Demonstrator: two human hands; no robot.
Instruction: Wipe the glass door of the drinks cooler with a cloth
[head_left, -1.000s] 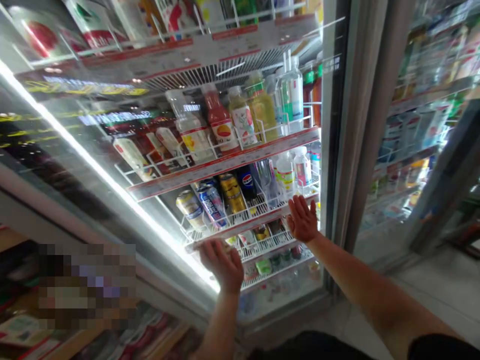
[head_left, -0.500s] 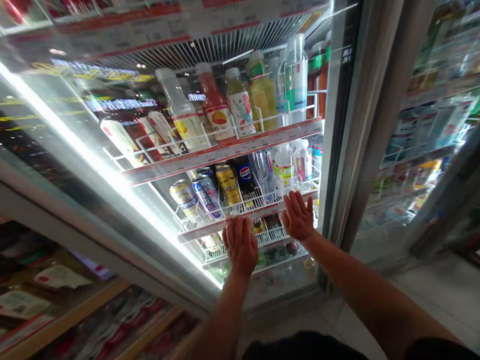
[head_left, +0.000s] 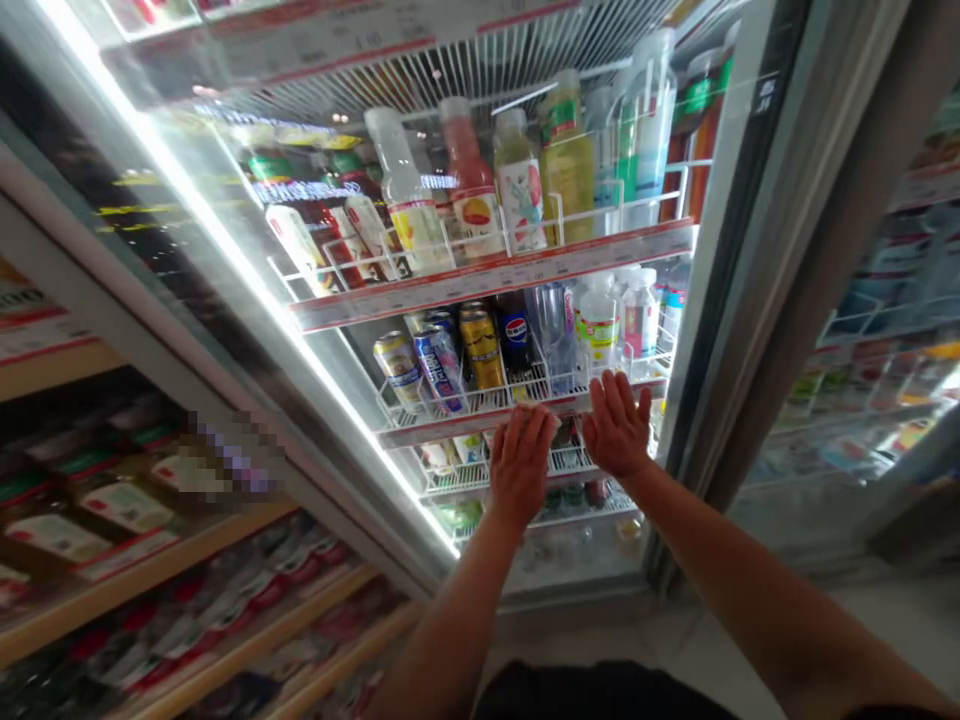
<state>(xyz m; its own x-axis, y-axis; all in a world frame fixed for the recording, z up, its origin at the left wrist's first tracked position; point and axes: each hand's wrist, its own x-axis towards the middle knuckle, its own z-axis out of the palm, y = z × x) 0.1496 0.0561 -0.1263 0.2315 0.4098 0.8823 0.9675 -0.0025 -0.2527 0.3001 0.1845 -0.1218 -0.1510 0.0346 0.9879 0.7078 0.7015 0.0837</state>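
Observation:
Through the glass door of a lit drinks cooler I see shelves of bottles and cans. My left hand lies against the glass at the height of the lower shelves, fingers together, pressing a thin pale cloth that shows only at its fingertips. To its right my right hand is open, palm towards the glass, fingers stretched and holding nothing. Behind the glass near the hands are a Pepsi bottle, a gold can and a blue can.
A metal door frame runs along the right, with another glass-fronted cooler beyond it. At left stand wooden shelves of packed goods, partly blurred. Juice bottles fill the cooler's upper shelf. Signs reflect in the glass.
My left hand has slid right and slightly up over the glass with the cloth, closer to my right hand. The view has shifted, so the cooler sits further right.

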